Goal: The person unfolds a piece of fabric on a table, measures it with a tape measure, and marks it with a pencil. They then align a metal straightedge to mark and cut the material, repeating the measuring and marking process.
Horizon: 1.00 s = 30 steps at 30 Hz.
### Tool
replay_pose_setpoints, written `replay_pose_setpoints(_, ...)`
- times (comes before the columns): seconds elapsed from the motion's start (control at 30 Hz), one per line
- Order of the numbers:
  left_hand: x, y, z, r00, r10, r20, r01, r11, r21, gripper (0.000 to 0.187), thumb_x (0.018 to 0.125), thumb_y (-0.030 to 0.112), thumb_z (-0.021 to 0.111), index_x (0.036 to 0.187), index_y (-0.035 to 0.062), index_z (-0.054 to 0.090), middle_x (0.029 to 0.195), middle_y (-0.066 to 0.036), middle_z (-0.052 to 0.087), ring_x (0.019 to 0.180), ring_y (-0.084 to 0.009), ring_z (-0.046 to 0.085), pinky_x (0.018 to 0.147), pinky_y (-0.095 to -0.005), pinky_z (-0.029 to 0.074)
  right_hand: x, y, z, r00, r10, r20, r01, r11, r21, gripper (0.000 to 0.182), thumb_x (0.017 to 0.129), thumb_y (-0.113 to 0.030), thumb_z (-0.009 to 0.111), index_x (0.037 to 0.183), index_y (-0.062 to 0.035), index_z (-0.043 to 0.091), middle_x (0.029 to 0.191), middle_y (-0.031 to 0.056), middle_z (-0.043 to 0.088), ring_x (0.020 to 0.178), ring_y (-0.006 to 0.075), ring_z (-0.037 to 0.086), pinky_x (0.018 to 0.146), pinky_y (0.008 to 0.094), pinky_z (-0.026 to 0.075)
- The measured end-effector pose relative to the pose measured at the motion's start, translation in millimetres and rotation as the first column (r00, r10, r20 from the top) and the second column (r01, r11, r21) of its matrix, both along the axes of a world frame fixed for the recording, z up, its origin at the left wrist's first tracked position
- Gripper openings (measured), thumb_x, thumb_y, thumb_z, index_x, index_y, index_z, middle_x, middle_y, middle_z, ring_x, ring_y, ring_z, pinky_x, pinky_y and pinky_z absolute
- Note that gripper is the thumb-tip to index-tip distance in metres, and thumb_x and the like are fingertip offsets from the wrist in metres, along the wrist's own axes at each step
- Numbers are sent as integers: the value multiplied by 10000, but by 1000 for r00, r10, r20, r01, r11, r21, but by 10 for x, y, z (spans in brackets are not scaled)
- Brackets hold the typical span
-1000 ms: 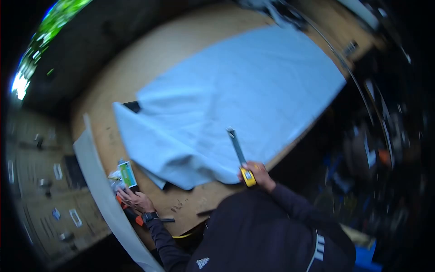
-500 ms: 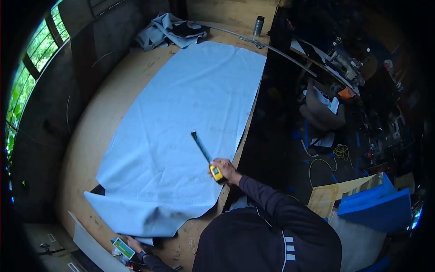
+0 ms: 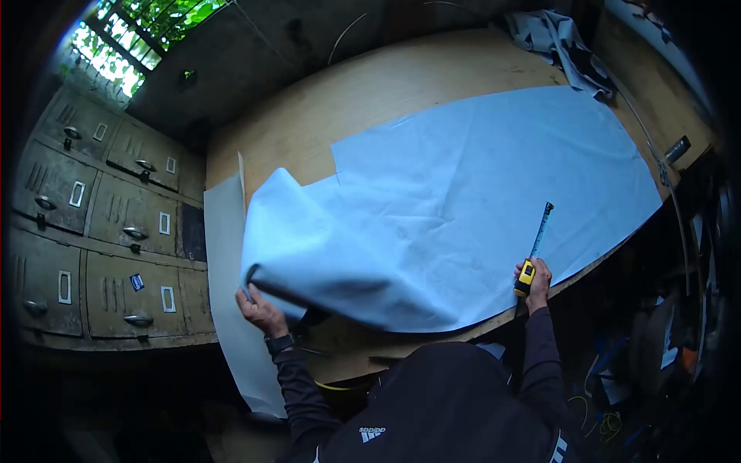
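A large sheet of pale blue-grey material point(image 3: 494, 170), cloth or vinyl, covers much of the wooden table. My left hand point(image 3: 264, 312) pinches its near left edge, where the sheet is lifted into a big fold with a dark underside showing. On the other side, my right hand point(image 3: 541, 282) grips a yellow and black tape measure point(image 3: 525, 278) above the sheet near the table's front edge. A short length of blade point(image 3: 542, 229) sticks out of the tape measure, pointing away from me over the sheet.
Metal lockers point(image 3: 131, 231) stand at the left. A pale panel point(image 3: 231, 301) lies along the table's left end. Bunched grey material point(image 3: 552, 42) sits at the far right corner, with a dark bottle point(image 3: 678, 149) at the right end. Barred windows are at the upper left.
The view has swung left, bringing the lockers in. My left hand has come from beside a green and white box and raised the sheet's edge. The tape measure stays in my right hand.
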<state>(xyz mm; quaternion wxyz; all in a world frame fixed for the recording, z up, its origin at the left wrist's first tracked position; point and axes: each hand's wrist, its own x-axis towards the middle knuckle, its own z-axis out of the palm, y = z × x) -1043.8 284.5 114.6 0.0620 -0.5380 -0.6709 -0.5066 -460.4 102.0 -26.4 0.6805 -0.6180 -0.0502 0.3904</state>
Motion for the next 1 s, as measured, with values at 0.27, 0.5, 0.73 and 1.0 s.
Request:
replay_pose_setpoints(0.27,-548,-332,330,976,21,-217,-123,876,-466,292,938,261,637,976,-28,642,844,-244,677,813,-465,646,744,-526,500,12,-11,-70,999,-6,39,6,1000,-13,272,994,-312,612,962,-42,624,768,113,687,604,197,677,567,315,571)
replay_pose_setpoints(0.5,-720,-482,74,963,63,-261,-221,740,-636,291,869,251,673,1058,31,659,951,-208,725,905,-449,682,796,-539,522,46,-19,-99,1000,18,23,-18,1000,-18,276,997,-318,618,990,-43,624,794,107,686,637,189,684,596,315,584)
replay_pose_setpoints(0.73,-573,-535,382,933,-54,-357,-283,505,-815,400,839,202,716,1198,36,653,1088,-188,701,1017,-395,671,881,-495,528,23,-3,-95,999,13,51,-12,1000,-17,270,997,-313,625,971,-44,627,786,108,693,619,194,682,597,314,582)
replay_pose_setpoints(1.0,660,-470,-27,797,-582,-161,419,725,-546,396,932,88,665,1321,35,609,1356,-202,598,1265,-385,557,1074,-466,429,-247,-14,99,997,70,18,-70,997,33,261,1002,-303,639,1011,-42,638,825,118,705,668,197,702,620,309,599)
